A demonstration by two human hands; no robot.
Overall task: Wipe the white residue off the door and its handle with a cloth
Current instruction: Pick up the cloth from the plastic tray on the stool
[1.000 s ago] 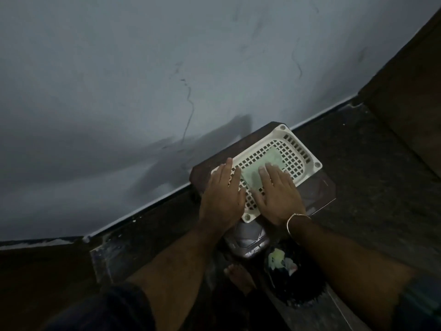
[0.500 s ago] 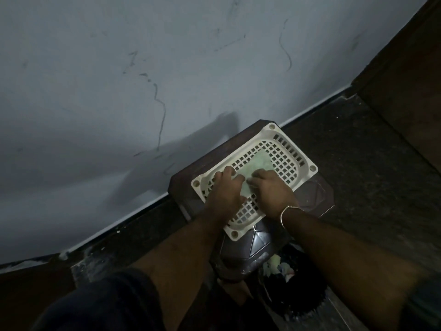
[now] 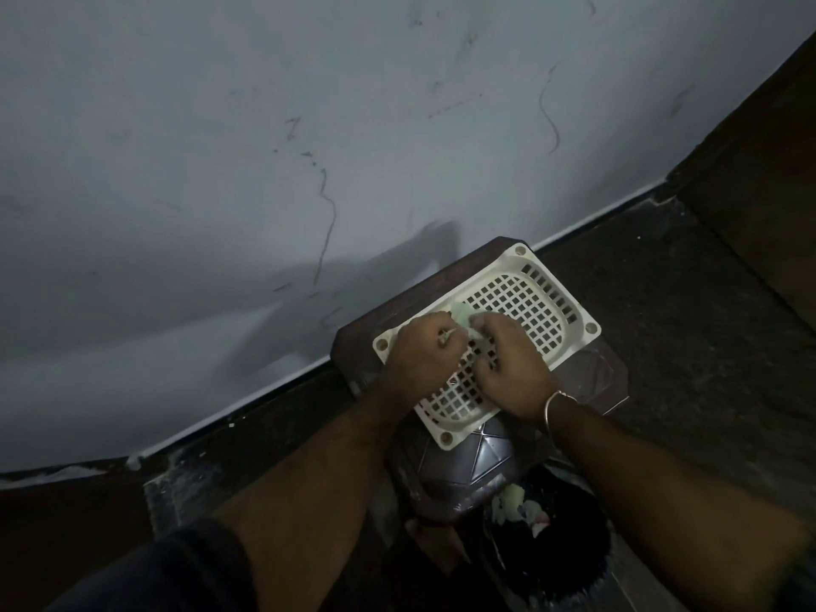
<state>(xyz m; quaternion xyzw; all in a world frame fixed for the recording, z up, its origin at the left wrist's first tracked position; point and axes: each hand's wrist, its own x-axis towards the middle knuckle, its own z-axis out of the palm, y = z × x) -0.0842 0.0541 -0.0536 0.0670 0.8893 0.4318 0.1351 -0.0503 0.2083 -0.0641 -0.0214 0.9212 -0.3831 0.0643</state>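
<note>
A pale green cloth (image 3: 462,314) lies bunched in a white perforated plastic basket (image 3: 530,298) that sits on a dark brown stool (image 3: 366,342). My left hand (image 3: 419,360) and my right hand (image 3: 514,368) are both inside the basket with fingers curled around the cloth, so only its far end shows. A thin bangle circles my right wrist. A brown wooden surface, maybe the door (image 3: 759,205), rises at the right edge; no handle is visible.
A pale grey wall (image 3: 309,148) with thin dark scribble marks fills the upper view. The floor (image 3: 662,324) is dark speckled stone. A dark bin (image 3: 552,536) holding crumpled scraps stands below the stool, beside my bare foot (image 3: 437,545).
The cloth lay flat under my spread fingers; both hands have since curled and gathered it into a bunch. The view has shifted so the basket sits further right.
</note>
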